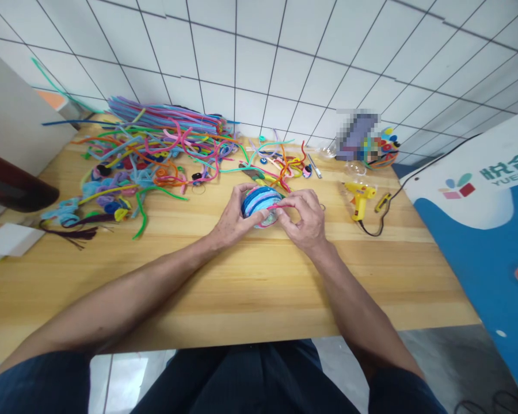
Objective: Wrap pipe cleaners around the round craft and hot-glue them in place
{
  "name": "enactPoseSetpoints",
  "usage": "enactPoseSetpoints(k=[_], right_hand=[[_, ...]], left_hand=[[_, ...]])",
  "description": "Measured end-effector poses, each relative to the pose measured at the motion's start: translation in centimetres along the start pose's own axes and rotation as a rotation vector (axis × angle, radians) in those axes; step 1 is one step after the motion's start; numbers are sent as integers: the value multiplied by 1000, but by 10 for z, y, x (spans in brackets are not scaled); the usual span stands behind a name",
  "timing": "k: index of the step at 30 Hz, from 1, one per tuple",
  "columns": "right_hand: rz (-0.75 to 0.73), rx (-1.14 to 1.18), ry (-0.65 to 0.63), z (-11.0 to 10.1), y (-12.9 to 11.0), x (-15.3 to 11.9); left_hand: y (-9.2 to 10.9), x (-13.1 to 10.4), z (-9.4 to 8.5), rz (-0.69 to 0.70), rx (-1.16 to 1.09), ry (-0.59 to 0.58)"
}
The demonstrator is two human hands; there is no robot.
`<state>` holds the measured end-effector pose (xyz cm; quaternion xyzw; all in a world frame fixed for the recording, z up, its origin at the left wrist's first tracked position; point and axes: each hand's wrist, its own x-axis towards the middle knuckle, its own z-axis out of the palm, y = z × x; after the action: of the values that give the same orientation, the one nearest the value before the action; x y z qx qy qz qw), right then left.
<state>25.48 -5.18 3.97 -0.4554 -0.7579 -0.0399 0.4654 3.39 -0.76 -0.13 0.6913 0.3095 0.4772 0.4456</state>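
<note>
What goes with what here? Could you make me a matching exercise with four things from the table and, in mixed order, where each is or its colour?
1. Striped ball
2. Glue gun
3. Bundle of fuzzy sticks
4. White sheet

A. At the left end of the table
B. Between the left hand and the right hand
C. Lying near the tiled wall
D. Yellow

Right pairs: 1-B, 2-D, 3-C, 4-A

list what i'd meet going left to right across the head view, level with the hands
White card, tangled pipe cleaners, left hand, striped ball, right hand, yellow glue gun, small yellow tool, blue-and-white panel.
</note>
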Motion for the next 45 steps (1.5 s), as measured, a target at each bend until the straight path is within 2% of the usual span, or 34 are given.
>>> enactPoseSetpoints(k=[10, 25, 33, 41, 45], right_hand=[[70, 99, -54, 2, 5, -3], [-205, -75, 81, 8, 11, -3], [-174, -100, 50, 6, 10, -3], [-211, -55, 47, 5, 1, -2], [-125, 30, 46, 1, -4, -1]], left_hand=[[-1, 0, 1, -59, -57, 18], [-6, 2, -2, -35, -57, -23], [-9, 1, -5, 0, -12, -65], [-6, 1, -1, -8, -47, -22], [-8, 3, -3, 0, -39, 16]])
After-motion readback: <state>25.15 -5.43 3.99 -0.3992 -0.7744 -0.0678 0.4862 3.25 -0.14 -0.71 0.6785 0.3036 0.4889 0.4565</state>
